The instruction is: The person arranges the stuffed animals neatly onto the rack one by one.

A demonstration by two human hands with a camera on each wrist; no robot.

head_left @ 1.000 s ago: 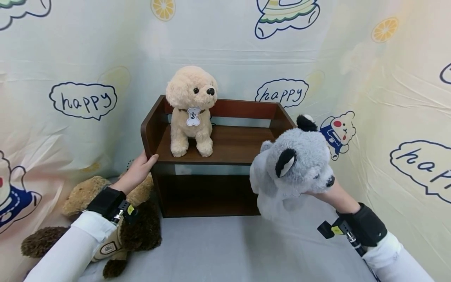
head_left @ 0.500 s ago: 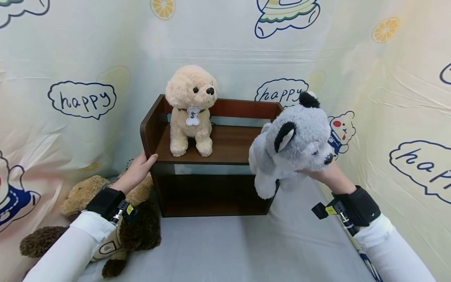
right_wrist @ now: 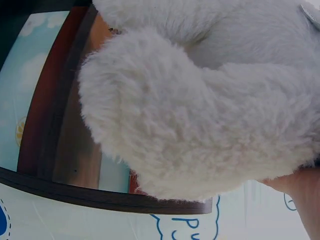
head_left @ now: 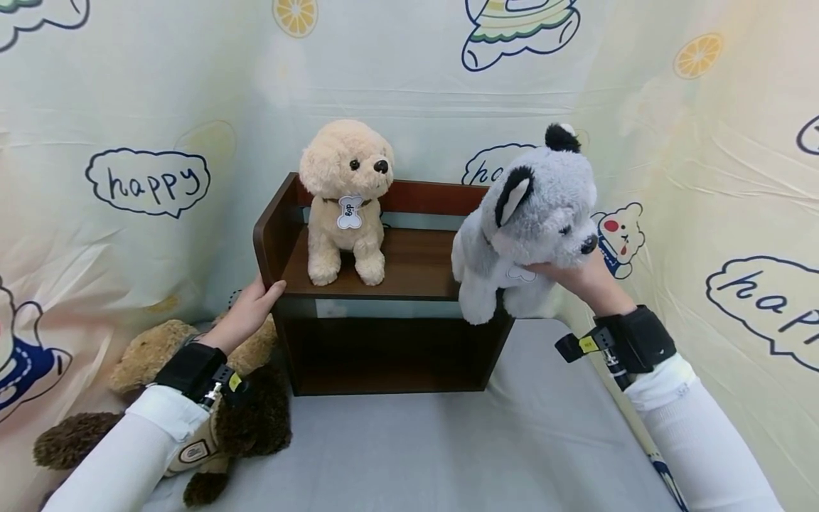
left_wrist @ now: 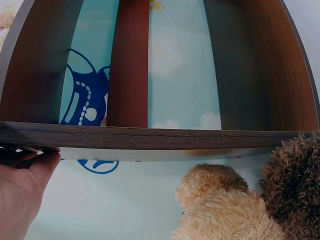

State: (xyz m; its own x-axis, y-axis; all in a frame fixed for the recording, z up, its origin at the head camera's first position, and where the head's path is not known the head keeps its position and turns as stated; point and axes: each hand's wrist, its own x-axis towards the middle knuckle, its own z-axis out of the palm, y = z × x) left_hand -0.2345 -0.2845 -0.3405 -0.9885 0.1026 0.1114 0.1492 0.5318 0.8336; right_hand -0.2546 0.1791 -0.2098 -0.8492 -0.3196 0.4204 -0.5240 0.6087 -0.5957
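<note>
My right hand grips a grey-and-white plush husky under its chin, at the neck and chest. The toy is upright at the shelf's right front, its front paws overlapping the top board's edge in the head view. White fur fills most of the right wrist view and hides the fingers. My left hand rests against the outer left side of the dark brown wooden shelf, thumb at the front edge. On the top board, at the left, sits a cream plush dog with a bone-shaped tag.
Brown and tan plush toys lie left of the shelf, partly under my left forearm. The shelf stands on a grey cloth surface. A printed curtain hangs close behind and at both sides.
My right hand has raised the plush husky from beside the shelf's lower right to the height of the top board, tilting it more upright. The left hand stays on the shelf.
</note>
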